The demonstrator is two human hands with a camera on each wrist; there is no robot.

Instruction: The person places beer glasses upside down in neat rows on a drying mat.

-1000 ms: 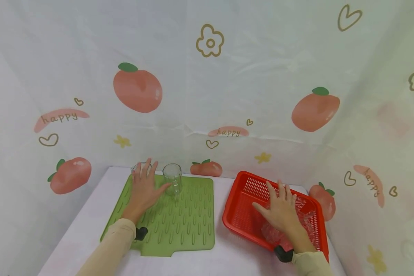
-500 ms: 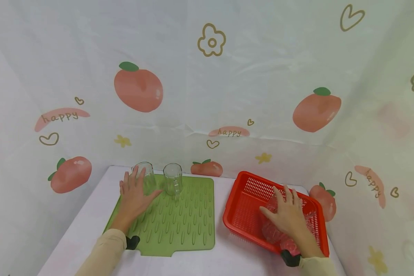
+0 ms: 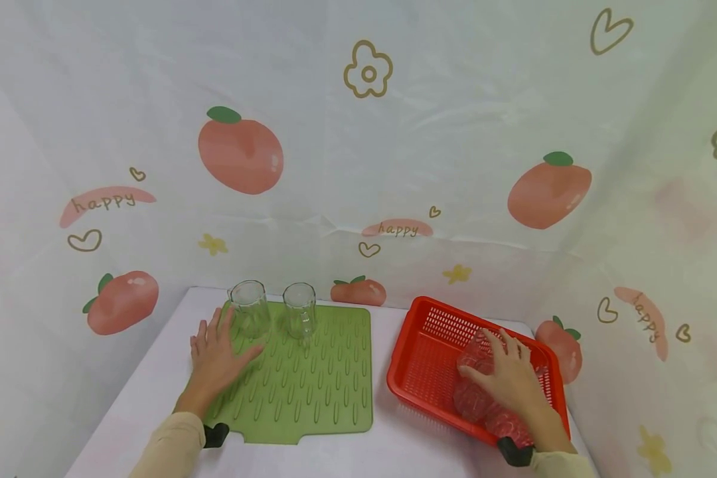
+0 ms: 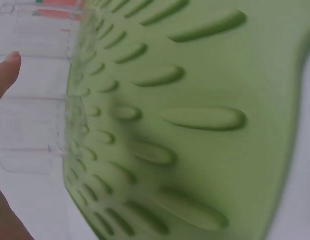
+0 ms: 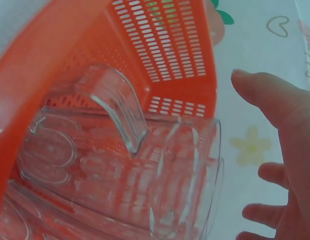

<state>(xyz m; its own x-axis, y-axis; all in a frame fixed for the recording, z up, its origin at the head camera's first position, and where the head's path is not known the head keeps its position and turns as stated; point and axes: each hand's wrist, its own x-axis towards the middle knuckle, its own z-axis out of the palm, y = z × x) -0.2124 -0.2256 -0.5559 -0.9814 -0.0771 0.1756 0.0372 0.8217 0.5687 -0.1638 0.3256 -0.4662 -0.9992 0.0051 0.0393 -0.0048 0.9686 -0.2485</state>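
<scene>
Two clear glass mugs, a left one [image 3: 252,311] and a right one [image 3: 299,312], stand upright on the far part of the green drying mat [image 3: 311,392]. My left hand [image 3: 216,362], fingers spread and holding nothing, is over the mat's left edge, nearer me than the left mug. In the left wrist view a fingertip [image 4: 9,72] shows before clear glass [image 4: 32,125]. Several glass mugs [image 5: 114,170] lie on their sides in the red basket [image 3: 417,362]. Above them is my right hand [image 3: 510,378], thumb and fingers apart; the right wrist view shows a gap between hand and glass.
The mat and basket share a white table [image 3: 388,425], the basket on the right with slotted walls. A white printed curtain [image 3: 311,166] hangs behind and at the sides, close to the basket's right edge.
My left hand has drawn back from the left mug, toward me and leftward, leaving the mug in full view. My right hand has shifted slightly right and nearer over the basket.
</scene>
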